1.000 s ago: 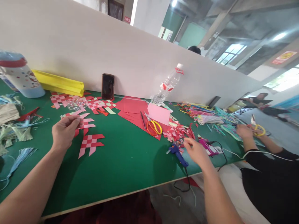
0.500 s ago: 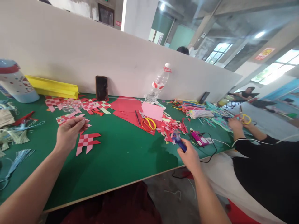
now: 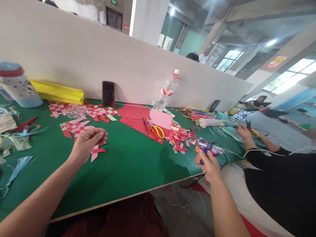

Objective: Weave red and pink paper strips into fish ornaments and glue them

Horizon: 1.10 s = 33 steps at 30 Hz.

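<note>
My right hand (image 3: pixel 209 164) is wrapped round the handle of a blue hot glue gun (image 3: pixel 204 144), held above the table's right part with its nozzle pointing left. On the left, my left hand (image 3: pixel 87 143) has its fingertips pressed together; whether something tiny is between them I cannot make out. Below that hand lies a woven red and pink paper fish (image 3: pixel 95 155), partly covered by it. Another woven paper fish (image 3: pixel 71 126) with an eye lies just behind the hand.
Yellow-handled scissors (image 3: pixel 156 131) lie on red paper (image 3: pixel 133 112), near a pile of paper scraps (image 3: pixel 179 136). A plastic bottle (image 3: pixel 166 92), a phone (image 3: pixel 108 93) and a cup (image 3: pixel 21 87) stand at the back. Tassels (image 3: pixel 18 171) lie left. A co-worker's hand (image 3: pixel 244 131) holds scissors at right.
My left hand has moved right and now covers much of the paper fish. My right hand has shifted right, turning the glue gun from tilted to nearly level.
</note>
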Motion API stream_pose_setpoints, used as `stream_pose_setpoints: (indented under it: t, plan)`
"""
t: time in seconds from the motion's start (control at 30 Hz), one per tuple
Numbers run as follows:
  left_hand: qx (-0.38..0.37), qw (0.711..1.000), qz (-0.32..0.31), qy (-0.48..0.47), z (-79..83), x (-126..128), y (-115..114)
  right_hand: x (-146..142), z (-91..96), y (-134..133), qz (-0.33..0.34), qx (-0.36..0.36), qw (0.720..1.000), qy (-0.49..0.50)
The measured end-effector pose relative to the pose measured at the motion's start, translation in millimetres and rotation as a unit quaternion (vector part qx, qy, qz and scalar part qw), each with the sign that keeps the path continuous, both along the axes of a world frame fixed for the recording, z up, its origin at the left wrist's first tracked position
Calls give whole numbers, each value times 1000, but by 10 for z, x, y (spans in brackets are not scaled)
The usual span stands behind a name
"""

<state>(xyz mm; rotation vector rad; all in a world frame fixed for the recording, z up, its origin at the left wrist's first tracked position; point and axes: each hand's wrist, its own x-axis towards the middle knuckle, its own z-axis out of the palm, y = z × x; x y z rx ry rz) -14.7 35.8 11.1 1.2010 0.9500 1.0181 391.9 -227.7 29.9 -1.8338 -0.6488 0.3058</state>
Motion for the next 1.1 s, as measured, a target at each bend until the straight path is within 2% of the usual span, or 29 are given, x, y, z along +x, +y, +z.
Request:
stream_pose_setpoints:
  t: [0.17,0.3,0.47,0.6,0.77,0.87,0.97,1.1]
  plan:
    - [-6,999,-48,24,-22,111,-126,-110,10,29,38,41,994,89]
    - [-18,997,-74,27,-30,188,-213,-255,21,117,85,81,978,170]
    - [-29,993,-110,4,1,251,-282,-525,68,364,182,93,945,256]
    - [-77,987,-138,-35,-24,290,-283,-816,121,675,283,87,908,297]
    - [-107,985,-116,-63,-171,302,-204,-1174,177,1166,422,52,849,315]
    - [-128,983,-96,-89,-235,255,-131,-1352,132,1489,477,38,820,314]
    - [-142,982,-68,-108,-238,183,-65,-1496,3,1734,506,34,804,311]
    - [-156,980,-44,-114,-194,131,-23,-1594,-177,1830,525,19,795,303]
